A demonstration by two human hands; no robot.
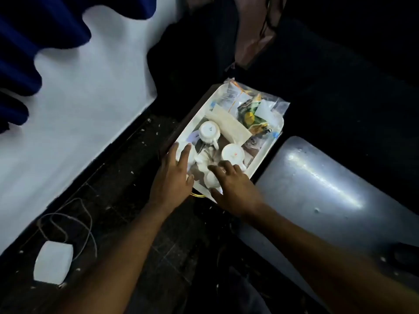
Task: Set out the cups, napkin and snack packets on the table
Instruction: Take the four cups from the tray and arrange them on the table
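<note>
Cups: two white cups stand upside down in the middle of a white tray, one (209, 130) toward the left with its handle pointing near, the other (232, 152) just to its right and nearer; further white crockery (205, 160) sits between the two hands, too blurred to count.
Napkin: a cream folded napkin (229, 123) lies slantwise across the tray, just beyond the cups.
Snack packets: a clear plastic bag (269, 105) of packets fills the tray's far end, a green-and-yellow packet (249, 115) showing through it, the bag's far corner hanging past the rim.
Tray: the rectangular tray (264, 152) sits low, angled from near left to far right, beside a grey rounded surface.
Left hand: the left hand (172, 177) lies flat over the tray's near left rim, fingers stretched and loosely spread, gripping nothing.
Right hand: the right hand (235, 189) reaches over the near end, fingers splayed above the crockery; whether they touch it cannot be told.
Grey surface: a smooth, glossy grey top (317, 196) lies to the right of the tray.
Floor: dark speckled tiles (118, 189) run along a white wall (90, 98) on the left.
Adapter: a white box (53, 261) with a looped cord (68, 220) lies at near left.
Curtain: blue fabric (27, 41) hangs at far left.
</note>
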